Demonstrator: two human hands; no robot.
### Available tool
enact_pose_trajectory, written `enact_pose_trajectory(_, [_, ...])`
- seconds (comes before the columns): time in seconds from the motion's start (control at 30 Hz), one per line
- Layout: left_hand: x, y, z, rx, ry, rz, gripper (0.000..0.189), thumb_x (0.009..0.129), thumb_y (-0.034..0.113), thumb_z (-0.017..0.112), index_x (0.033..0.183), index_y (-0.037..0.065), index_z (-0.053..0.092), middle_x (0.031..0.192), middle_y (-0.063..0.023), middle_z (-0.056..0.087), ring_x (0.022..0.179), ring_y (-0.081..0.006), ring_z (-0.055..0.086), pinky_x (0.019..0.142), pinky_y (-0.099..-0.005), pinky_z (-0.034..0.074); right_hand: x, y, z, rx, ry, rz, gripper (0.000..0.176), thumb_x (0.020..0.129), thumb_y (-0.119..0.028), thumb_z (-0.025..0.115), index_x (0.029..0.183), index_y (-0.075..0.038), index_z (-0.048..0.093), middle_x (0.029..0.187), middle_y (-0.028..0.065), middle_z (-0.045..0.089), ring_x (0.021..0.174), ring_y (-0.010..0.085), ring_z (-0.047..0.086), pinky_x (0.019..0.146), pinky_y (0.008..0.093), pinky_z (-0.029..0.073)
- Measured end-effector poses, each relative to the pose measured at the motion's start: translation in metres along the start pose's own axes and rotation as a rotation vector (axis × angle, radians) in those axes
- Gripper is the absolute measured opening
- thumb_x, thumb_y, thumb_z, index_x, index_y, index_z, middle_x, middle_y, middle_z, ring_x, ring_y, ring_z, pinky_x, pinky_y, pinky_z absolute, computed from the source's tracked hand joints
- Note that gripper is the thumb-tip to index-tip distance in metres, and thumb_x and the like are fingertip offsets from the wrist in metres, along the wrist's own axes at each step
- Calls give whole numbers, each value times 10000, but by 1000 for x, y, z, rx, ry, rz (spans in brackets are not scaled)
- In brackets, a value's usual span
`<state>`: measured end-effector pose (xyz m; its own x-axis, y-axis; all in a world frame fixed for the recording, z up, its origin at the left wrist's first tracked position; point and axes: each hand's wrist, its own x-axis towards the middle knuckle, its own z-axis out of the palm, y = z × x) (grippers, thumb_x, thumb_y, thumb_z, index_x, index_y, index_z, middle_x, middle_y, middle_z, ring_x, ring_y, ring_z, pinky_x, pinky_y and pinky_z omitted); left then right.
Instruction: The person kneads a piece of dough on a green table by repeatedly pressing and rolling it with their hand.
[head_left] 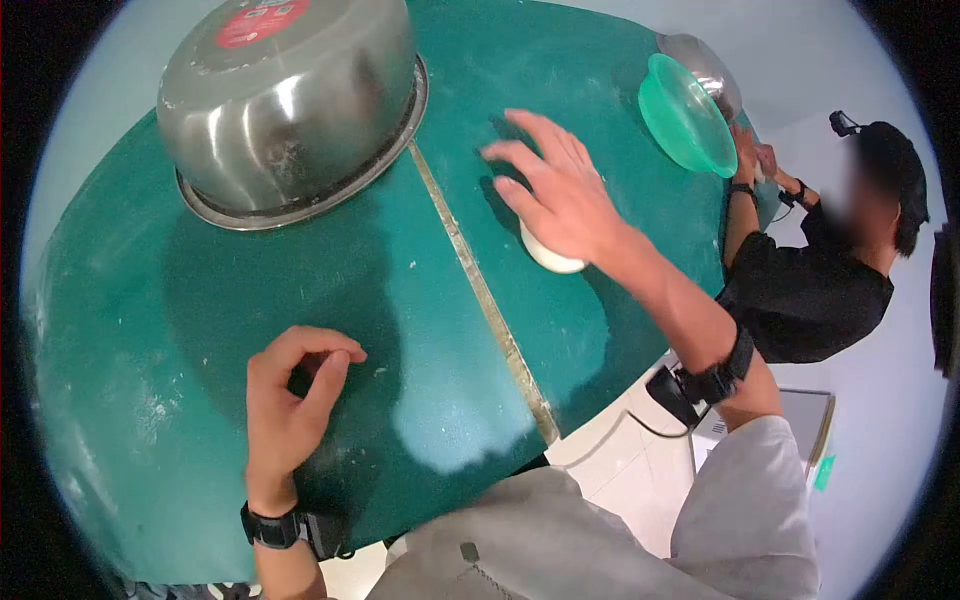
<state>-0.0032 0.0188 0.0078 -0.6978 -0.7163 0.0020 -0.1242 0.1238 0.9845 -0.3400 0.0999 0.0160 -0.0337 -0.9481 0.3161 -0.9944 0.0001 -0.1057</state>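
Grey sleeve (745, 500) is seen behind right hand (565, 195), fingers spread, palm pressed on dough ball (552, 258), mostly hidden beneath it. Left hand (290, 400) is curled, thumb meeting forefinger, nothing seen pinched. Dough may be flattened or stuck to table (150, 330) if overpressed.

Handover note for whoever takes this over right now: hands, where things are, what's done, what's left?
Right hand: open, fingers spread, palm pressed on the white dough piece, right of the table's centre seam.
Left hand: curled, thumb to fingertips, resting on the green table; nothing visible in it.
Things: big steel bowl upside down at far left. Green plastic bowl and second steel bowl at far right, by a co-worker.
Done: one dough piece out on the table.
Left: it looks like a thick lump under the palm, not flat.
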Motion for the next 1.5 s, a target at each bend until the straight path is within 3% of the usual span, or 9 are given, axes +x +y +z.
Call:
enact_pose_trajectory(0.3, [-4,-5,-5,-19,-56,33,108,984,77,621,1026,15,699,958,-37,721,849,-91,610,765,-246,474,-14,7,-11,188,-120,68,418,1057,-385,445,1333,-127,624,1518,140,478,1411,347,425,1188,458,310])
enact_pose_trajectory(0.47, [-6,-7,-7,-40,-74,25,121,992,88,616,1042,10,694,981,-45,720,897,-105,614,808,-259,482,-48,-4,-60,479,-251,242,485,1079,-384,402,1026,-43,743,1058,159,727,1047,315,683,960,386,517])
enact_pose_trajectory(0.6, [-5,-5,-5,17,-85,25,113,983,67,612,1022,10,702,980,-39,720,863,-92,603,787,-259,483,-68,-11,-61,186,-29,216,343,992,-298,539,779,-75,687,815,130,684,776,303,666,657,435,493])
enact_pose_trajectory(0.83, [-6,1,-2,56,-105,73,100,952,39,631,997,37,720,925,-42,706,813,-118,608,728,-271,482,-77,-11,-14,34,440,-221,140,828,-175,602,740,-89,668,810,66,675,694,270,624,612,399,477])
enact_pose_trajectory(1.13, [-6,4,-2,127,-108,106,99,934,35,640,981,45,726,909,-54,699,788,-146,610,701,-281,473,-2,14,13,5,274,34,263,861,-223,585,626,-108,613,616,103,629,529,372,593,491,497,469])
enact_pose_trajectory(1.23, [-7,4,-2,128,-96,95,102,936,36,637,985,43,727,909,-52,698,792,-141,608,703,-278,471,13,7,14,-25,379,236,294,903,-239,561,662,-92,641,710,101,678,616,354,636,546,481,501])
enact_pose_trajectory(1.37, [-7,0,-3,133,-127,104,103,949,42,631,997,33,722,931,-41,708,808,-115,606,731,-264,473,11,4,12,-139,568,82,358,1002,-364,489,992,-116,747,1151,130,697,1101,273,642,928,389,495])
enact_pose_trajectory(1.43, [-8,0,-5,134,-127,112,104,955,46,629,1002,27,719,942,-37,713,817,-105,606,744,-259,475,-3,0,2,-75,404,112,421,1027,-425,461,1140,-121,729,1303,113,658,1231,288,594,1061,385,433])
enact_pose_trajectory(1.5, [-8,-2,-5,42,-123,88,109,972,53,618,1010,19,714,962,-30,721,831,-88,605,763,-249,477,-19,-8,-17,286,-110,337,459,1045,-434,427,1159,-97,717,1362,92,639,1273,305,573,1069,399,434])
